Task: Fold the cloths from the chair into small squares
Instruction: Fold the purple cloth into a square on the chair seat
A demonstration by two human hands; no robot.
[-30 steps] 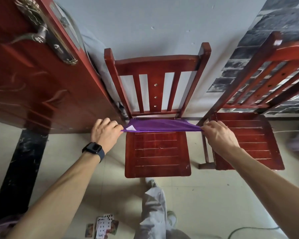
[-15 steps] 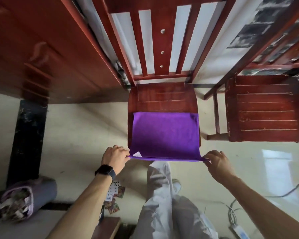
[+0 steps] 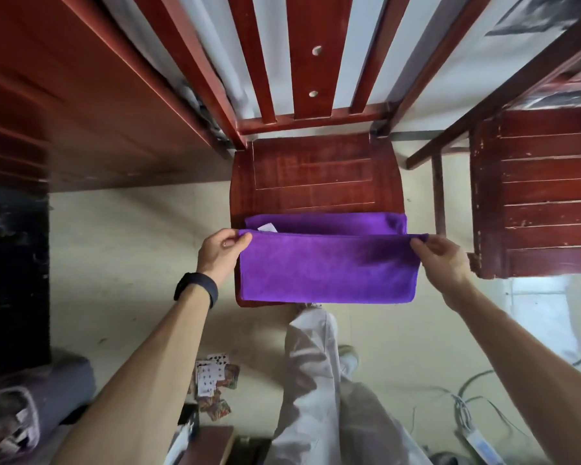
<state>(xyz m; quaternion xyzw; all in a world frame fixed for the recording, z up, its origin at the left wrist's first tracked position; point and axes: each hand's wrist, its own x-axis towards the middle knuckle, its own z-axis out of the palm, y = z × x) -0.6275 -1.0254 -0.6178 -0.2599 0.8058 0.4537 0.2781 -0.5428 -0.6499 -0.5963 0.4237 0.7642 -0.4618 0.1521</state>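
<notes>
The purple cloth lies doubled on the front half of the chair seat. Its long axis runs left to right and its fold lies along the seat's front edge. The left hand and right hand each have fingers clamped on a corner of the top layer, its edge raised. A second chair stands to the right, and cards lie on the pale floor.

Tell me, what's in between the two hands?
The cloth fills the gap: the left hand pinches one corner of its upper edge, the right hand the other, over the chair seat. The head view shows it.
</notes>
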